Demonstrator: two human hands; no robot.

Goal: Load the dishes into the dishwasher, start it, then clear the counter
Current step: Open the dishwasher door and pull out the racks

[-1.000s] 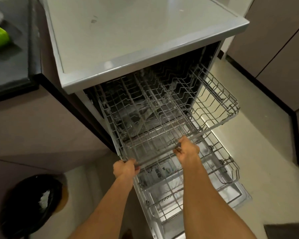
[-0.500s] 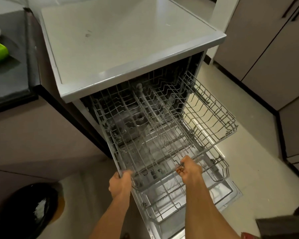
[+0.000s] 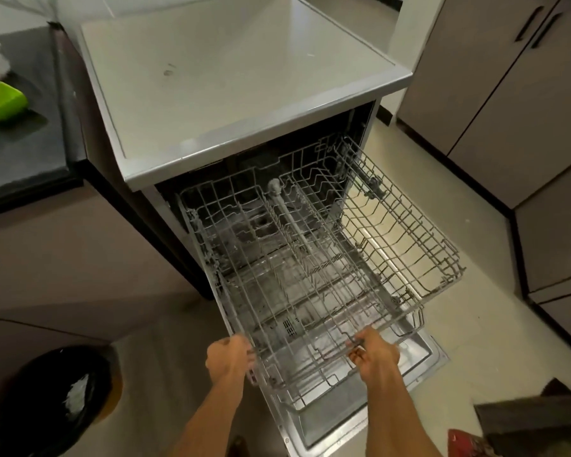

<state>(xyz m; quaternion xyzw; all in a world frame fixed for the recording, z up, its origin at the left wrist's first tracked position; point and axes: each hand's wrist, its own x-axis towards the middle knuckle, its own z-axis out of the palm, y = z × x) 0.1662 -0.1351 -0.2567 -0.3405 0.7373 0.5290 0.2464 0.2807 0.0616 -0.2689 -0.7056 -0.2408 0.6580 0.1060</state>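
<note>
Both your left hand point(image 3: 228, 357) and right hand point(image 3: 375, 356) grip the top rack point(image 3: 310, 291). Pale floor point(image 3: 478, 328) lies lower right, black counter point(image 3: 23, 153) upper left.

Beige floor point(image 3: 475, 225), taupe cabinets point(image 3: 508, 94), black bin point(image 3: 47, 400).

I'm holding both bare forearms out ahead of me, side by side and apart, both angling up from the lower edge of the view. My left hand point(image 3: 228, 357) is curling its fingers round the near left corner of the upper rack point(image 3: 402, 315), back of the hand facing up. My right hand point(image 3: 374, 354) is gripping the front rail further right, fingers hooking round the wire. Both wrists are lying roughly straight.
</note>
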